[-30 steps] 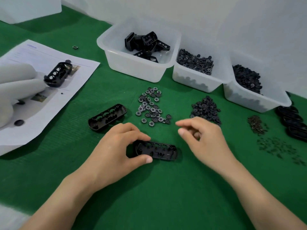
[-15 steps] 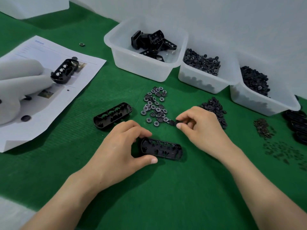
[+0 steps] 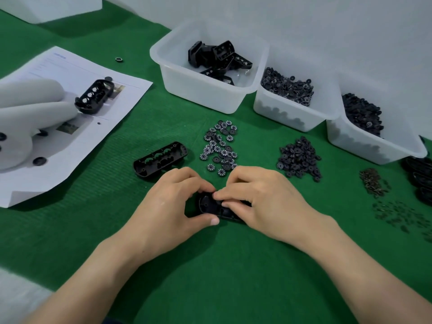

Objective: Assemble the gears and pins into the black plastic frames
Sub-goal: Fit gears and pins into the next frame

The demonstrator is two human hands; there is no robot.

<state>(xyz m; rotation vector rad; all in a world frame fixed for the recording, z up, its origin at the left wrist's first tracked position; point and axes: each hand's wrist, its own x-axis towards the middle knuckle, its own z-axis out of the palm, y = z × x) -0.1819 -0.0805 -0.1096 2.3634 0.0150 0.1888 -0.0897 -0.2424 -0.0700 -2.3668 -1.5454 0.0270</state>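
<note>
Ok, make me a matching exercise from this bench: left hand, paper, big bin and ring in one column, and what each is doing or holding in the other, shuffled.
Things
1. left hand
2. paper
3. big bin
4. ring

States
a. lies alone on the cloth
b. holds a heap of frames
c. grips the near frame
d. has a lone frame lying on it

Pairs: 1-c, 2-d, 3-b, 4-a
</note>
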